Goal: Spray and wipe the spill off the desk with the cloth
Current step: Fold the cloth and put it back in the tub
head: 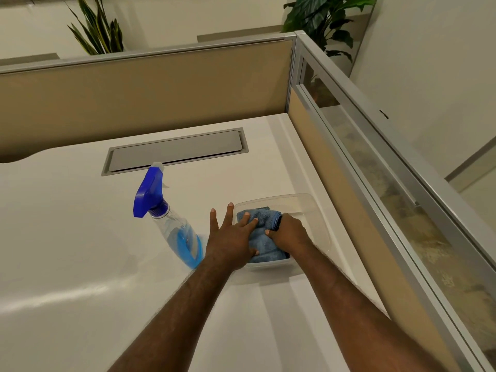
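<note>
A blue cloth [264, 218] lies folded in a clear plastic tub [316, 210] near the right side of the white desk [67, 237]. My right hand [288, 232] is closed on the cloth's right part inside the tub. Fingers spread, my left hand [230, 237] lies flat across the tub's left rim with its fingertips and thumb resting on the cloth. A clear spray bottle [171, 224] with a blue trigger head and blue liquid stands just left of my left hand. I cannot make out a spill on the desk.
A grey cable-tray lid [174, 150] is set into the desk behind the bottle. Tan partition panels [134, 98] wall the desk at the back and right, with plants [99, 30] beyond them.
</note>
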A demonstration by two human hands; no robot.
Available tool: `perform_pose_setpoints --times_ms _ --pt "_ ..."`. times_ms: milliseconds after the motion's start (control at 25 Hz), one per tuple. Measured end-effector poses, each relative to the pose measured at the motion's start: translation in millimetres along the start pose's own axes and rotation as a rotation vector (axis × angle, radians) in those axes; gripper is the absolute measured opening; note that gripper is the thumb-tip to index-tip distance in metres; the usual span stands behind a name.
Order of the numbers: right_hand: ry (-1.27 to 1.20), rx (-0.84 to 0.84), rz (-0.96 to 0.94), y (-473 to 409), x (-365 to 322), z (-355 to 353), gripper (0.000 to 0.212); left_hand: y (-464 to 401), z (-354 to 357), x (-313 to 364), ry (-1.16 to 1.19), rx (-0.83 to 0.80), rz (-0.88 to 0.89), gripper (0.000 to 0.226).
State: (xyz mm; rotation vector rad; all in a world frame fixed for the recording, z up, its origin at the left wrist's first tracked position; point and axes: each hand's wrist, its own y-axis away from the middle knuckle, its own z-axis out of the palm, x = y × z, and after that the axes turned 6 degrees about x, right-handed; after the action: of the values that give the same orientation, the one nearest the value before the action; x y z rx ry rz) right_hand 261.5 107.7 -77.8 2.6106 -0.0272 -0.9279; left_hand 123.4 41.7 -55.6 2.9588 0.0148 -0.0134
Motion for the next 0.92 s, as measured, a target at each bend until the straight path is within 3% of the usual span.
perform_pose_setpoints --times_ms 120,240,320,440,520,760,920 --pt "0.198 0.185 -0.058 12 -5 -9 0.051 -4 2 0 -0.011 -0.012 -0.004 0.079" --pt "0.227 0.376 -0.407 21 -1 -21 0.056 -6 3 0 -0.010 -0.023 -0.010 0.081" --pt "0.247 0.208 -0.583 25 2 -26 0.051 -7 4 1 -0.009 -0.032 -0.010 0.081" --pt "0.453 -0.215 -0.487 22 -3 -20 0.079 -8 2 3 -0.038 -0.078 -0.013 0.086" --pt "0.590 -0.344 -0.454 12 -9 -18 0.096 -11 -1 6 -0.069 -0.128 -0.027 0.090" --pt "0.701 -0.416 -0.449 0 -10 -21 0.103 -20 -4 18 -0.147 -0.239 -0.088 0.102" --pt "0.538 -0.330 -0.461 12 -9 -26 0.085 -8 -14 18 0.003 -0.204 -0.096 0.089"
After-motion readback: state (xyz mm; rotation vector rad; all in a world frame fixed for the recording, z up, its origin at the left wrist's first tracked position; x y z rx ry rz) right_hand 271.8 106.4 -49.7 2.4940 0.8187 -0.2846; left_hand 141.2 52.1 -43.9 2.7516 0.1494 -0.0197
